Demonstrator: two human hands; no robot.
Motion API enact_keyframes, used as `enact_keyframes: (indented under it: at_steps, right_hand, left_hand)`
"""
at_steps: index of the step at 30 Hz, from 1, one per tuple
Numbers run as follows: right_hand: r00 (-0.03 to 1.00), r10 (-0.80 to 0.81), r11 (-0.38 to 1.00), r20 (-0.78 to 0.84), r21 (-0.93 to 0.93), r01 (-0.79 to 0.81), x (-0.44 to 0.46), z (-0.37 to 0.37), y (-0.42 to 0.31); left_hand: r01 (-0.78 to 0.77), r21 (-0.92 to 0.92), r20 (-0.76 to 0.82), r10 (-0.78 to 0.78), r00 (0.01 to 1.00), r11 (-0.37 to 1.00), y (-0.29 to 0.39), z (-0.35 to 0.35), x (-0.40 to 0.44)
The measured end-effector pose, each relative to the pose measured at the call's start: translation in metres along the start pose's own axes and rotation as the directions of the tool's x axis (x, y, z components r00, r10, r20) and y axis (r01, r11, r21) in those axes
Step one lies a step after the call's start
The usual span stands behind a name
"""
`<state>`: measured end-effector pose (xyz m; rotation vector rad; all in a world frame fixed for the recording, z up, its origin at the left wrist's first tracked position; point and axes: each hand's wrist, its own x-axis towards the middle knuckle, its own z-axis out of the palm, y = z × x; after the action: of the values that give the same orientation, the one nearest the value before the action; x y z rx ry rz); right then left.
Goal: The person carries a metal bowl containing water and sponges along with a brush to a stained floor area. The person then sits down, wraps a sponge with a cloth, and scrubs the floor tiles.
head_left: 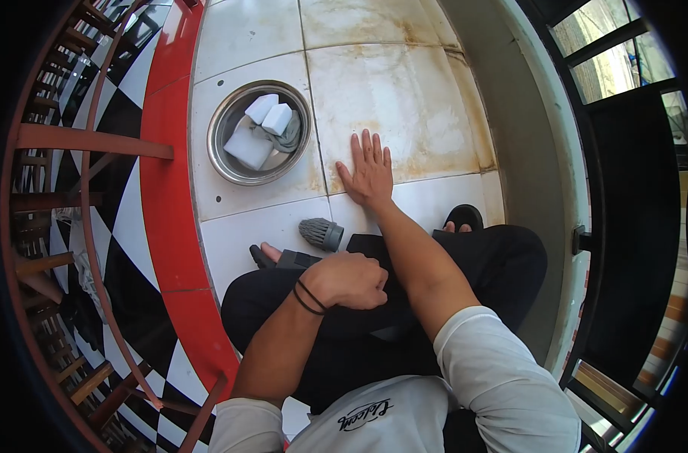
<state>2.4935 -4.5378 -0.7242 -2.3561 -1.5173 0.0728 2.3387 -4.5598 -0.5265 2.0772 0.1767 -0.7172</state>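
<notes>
Nearest, well short of a round, silver-coloured metal bowl (227, 121) used here as the landmark, a left hand (351, 279) with thin black bands (311, 297) at the wrist is held above legs in black trousers (502, 257). Its fingers are curled into a loose fist; whether anything small is enclosed cannot be told.

Between that hand and the bowl, a short, rounded grey brush (321, 234) with thick bristles and a smooth collar is seen lying on its side, touched by neither hand. It is judged to be light and fairly stiff at the tips, best taken by the collar, which is turned away from the bowl.

To the right of the bowl, a right hand (370, 177) is laid palm down, fingers spread wide and nothing seen in its grasp, on glossy white square tile with brown stains (389, 90). That surface is likely hard, fixed and slick if wet; it can be pressed but not gripped.

Inside the bowl, white, spongy-looking blocks (247, 147) and a crumpled grey cloth (287, 141) are heaped, probably soft, light and easily pinched by their raised edges. The bowl itself would be rigid and smooth, best held by its rim.

Beyond the bowl's left side, a red tiled border (159, 219) is seen, then a black-and-white chequered floor (131, 208).
</notes>
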Motion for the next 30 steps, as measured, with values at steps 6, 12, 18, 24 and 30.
enact_keyframes:
  at_steps: [6, 12, 18, 24, 30]
  right_hand:
    - [0.660, 0.740, 0.661, -0.129, -0.043, -0.749, 0.023, -0.021, 0.098]
    - [0.253, 0.951, 0.247, -0.176, -0.059, -0.967, 0.063, -0.037, 0.175]
    - [0.757, 0.647, 0.741, -0.090, -0.161, -0.652, 0.102, -0.019, 0.157]
    - [0.954, 0.299, 0.954, 0.004, 0.031, -0.299, 0.149, 0.011, 0.017]
    - [0.785, -0.614, 0.775, 0.083, 0.249, 0.580, 0.161, -0.066, -0.107]
  left_hand:
    - [0.009, 0.070, -0.112, -0.001, 0.994, 0.998, -0.005, 0.000, -0.001]
    - [-0.009, 0.061, -0.305, 0.027, 0.952, 0.998, -0.011, 0.002, 0.003]
    - [-0.033, 0.021, -0.339, 0.038, 0.940, 0.999, -0.010, -0.004, 0.019]
    - [0.059, 0.013, -0.359, -0.050, 0.932, 0.998, -0.016, -0.001, 0.022]
    - [0.071, -0.026, -0.334, -0.076, 0.940, 0.997, -0.010, -0.010, 0.017]
